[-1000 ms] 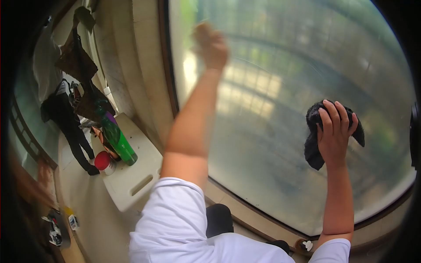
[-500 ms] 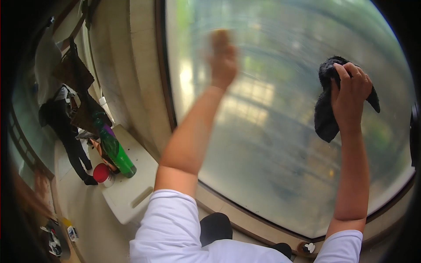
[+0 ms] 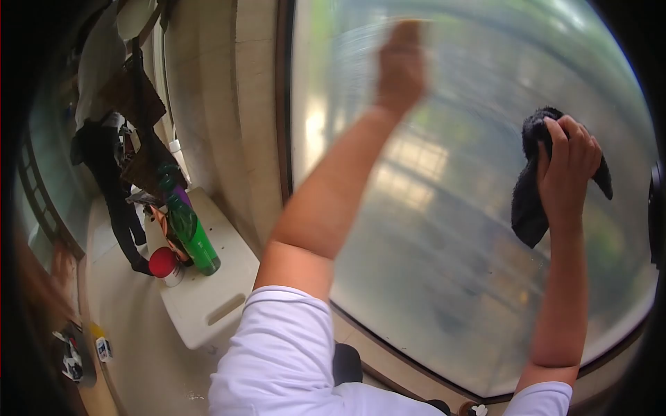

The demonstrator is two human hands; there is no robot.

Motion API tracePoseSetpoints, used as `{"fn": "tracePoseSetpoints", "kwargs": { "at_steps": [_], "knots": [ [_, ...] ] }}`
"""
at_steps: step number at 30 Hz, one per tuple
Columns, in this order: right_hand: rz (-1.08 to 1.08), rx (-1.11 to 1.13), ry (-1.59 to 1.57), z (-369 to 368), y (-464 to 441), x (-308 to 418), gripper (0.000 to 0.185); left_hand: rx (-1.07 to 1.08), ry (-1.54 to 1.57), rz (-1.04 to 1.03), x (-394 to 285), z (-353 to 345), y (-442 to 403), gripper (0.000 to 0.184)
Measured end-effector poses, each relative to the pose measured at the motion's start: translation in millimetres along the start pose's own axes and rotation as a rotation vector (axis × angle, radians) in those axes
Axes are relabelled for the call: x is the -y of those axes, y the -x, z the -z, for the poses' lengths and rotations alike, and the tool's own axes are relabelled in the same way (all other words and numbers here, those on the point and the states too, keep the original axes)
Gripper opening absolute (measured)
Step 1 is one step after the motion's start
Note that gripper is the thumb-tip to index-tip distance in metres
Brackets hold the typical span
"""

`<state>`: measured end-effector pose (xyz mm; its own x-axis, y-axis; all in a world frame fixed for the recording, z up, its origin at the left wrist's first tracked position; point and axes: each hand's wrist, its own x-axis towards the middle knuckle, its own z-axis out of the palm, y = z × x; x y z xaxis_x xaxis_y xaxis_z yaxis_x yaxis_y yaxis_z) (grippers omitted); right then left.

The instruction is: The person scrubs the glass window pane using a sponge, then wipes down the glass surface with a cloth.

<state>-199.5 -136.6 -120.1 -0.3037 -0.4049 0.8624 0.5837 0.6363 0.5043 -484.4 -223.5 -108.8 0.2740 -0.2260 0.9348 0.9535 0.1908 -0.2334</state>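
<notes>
1. Window [image 3: 430, 284] is the main thing here, a big hazy pane filling the centre and right of the frame.

2. Biggest change: the left hand [image 3: 402, 73] has slid sideways over the last second. It's in the upper middle of the frame now, further from the dark window edge [image 3: 286, 104]. So it's over a different patch of glass, and there are pale streaks just left of it.

3. That hand is pretty blurry, tbh. The fingers seem curled around something yellowish [image 3: 409, 28] at the top, maybe a sponge, but I can't tell for sure how they're gripping.

4. Right hand [image 3: 569, 170] is at the right of the frame, fingers bent and clutching a black cloth [image 3: 531, 208] that looks pressed to the pane. It's higher on the glass than a second ago but has barely shifted in the last half second, so most of the action right now is on the left.

5. Over at the left of the frame, the white stool [image 3: 198, 308] has a green bottle [image 3: 202, 249] and a red-lidded jar [image 3: 164, 263] on it, with neither hand near them.
</notes>
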Motion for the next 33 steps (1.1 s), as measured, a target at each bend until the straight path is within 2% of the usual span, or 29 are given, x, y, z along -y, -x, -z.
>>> {"fn": "tracePoseSetpoints", "kwargs": {
  "at_steps": [1, 2, 3, 5, 7, 8, 10, 11, 15, 17, 19, 21, 22, 23, 24, 25, 27, 28, 30, 32, 33],
  "knots": [
    [0.016, 0.007, 0.005, -4, -6, -2, 0.035, 0.238, -0.606, -0.232, -61, -12, -17, 0.046],
    [0.035, 0.014, 0.008, -6, -11, 0, 0.035, 0.188, 0.021, -0.270, -101, -25, -33, 0.045],
    [0.043, 0.019, -0.015, -7, -13, 1, 0.035, 0.127, 0.167, -0.309, -114, -16, -43, 0.046],
    [0.041, 0.017, -0.034, -8, -11, -5, 0.035, 0.180, -0.438, -0.327, -80, -17, -54, 0.044],
    [0.071, 0.002, -0.043, -7, -9, -7, 0.037, 0.379, -0.083, 0.214, 29, -23, -51, 0.040],
    [0.071, 0.000, -0.042, -6, -9, -4, 0.037, 0.478, -0.021, 0.503, 73, 35, -49, 0.043],
    [0.063, 0.005, -0.037, -6, -8, -4, 0.039, 0.458, -0.226, 0.742, 130, 82, -10, 0.046],
    [0.054, 0.011, -0.040, -7, -8, -2, 0.039, 0.339, -0.498, 0.681, 152, 78, 25, 0.045],
    [0.060, 0.017, -0.037, -6, -12, 1, 0.040, 0.121, -0.290, 0.243, 98, 34, -22, 0.044],
    [0.074, 0.021, -0.001, -10, -8, 1, 0.041, 0.043, -0.348, 0.054, 103, 12, -68, 0.047],
    [0.086, 0.016, 0.037, -13, -8, -2, 0.042, 0.128, -0.479, 0.334, 124, 5, -82, 0.050],
    [0.100, 0.015, 0.056, -16, -6, -3, 0.042, 0.161, -0.412, 0.238, 170, 11, -51, 0.054],
    [0.105, 0.013, 0.073, -18, -5, -5, 0.041, 0.240, -0.299, 0.535, 128, 40, -26, 0.058],
    [0.113, 0.016, 0.086, -19, -4, -8, 0.040, -0.032, -0.621, -0.029, 170, 35, 31, 0.033],
    [0.122, 0.015, 0.099, -22, -2, -9, 0.039, 0.076, -0.682, -0.121, 148, 64, 84, 0.035],
    [0.124, 0.016, 0.104, -25, 1, -9, 0.038, 0.092, -0.368, 0.367, 123, 81, 147, 0.048],
    [0.125, 0.013, 0.130, -28, 3, -10, 0.036, 0.198, -0.280, 1.151, 44, 121, 252, 0.063],
    [0.127, 0.014, 0.145, -28, 3, -10, 0.034, 0.172, -0.356, 1.327, 28, 133, 317, 0.064],
    [0.131, 0.015, 0.163, -29, 2, -11, 0.033, 0.074, -0.281, 1.751, 2, 146, 363, 0.068],
    [0.119, 0.024, 0.153, -34, 1, -13, 0.035, -0.032, -0.270, 1.819, 23, 127, 309, 0.070],
    [0.111, 0.040, 0.135, -39, 3, -18, 0.038, 0.078, -0.229, 1.570, 43, 123, 264, 0.071]
  ]
}}
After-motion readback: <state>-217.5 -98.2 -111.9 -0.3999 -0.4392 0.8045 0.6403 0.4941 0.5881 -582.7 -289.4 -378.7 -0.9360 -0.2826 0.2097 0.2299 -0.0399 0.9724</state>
